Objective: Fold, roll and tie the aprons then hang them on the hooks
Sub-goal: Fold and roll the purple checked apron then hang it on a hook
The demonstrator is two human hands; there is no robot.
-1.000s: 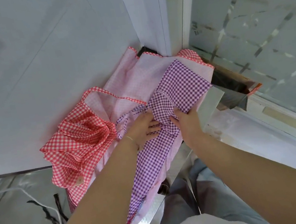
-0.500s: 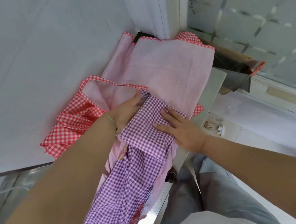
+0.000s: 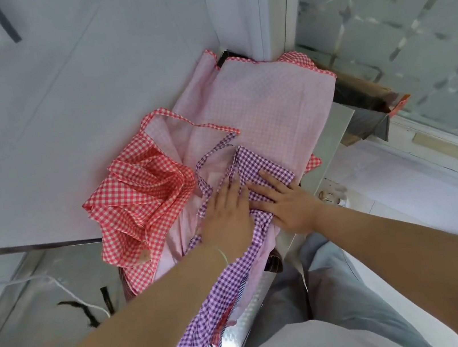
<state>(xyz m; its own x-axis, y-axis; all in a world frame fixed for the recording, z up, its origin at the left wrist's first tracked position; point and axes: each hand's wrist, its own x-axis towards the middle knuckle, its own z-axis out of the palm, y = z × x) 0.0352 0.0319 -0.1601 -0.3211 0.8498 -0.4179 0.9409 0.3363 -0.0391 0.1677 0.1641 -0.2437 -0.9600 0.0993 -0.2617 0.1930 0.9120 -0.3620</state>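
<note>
White cord (image 3: 69,291), tiled wall (image 3: 57,80), frosted glass (image 3: 406,10)

Desk (image 3: 333,138): narrow, shiny metal top, wedged into a corner between the tiled wall and a white frame post. Bare metal shows only along the right edge and at the near edge.

Directly on it: pink apron (image 3: 268,107), spread flat, covering most of the top. Far edge reaches the corner; red-check trim runs along it. Its red-check ruffle (image 3: 141,196) is bunched on the left side and spills over the desk's left edge.

On top of the pink one, not on the metal: purple-check apron (image 3: 259,165), folded part near the middle, rest trailing off the near edge. Its thin strap (image 3: 207,158) loops on the pink cloth.
</note>
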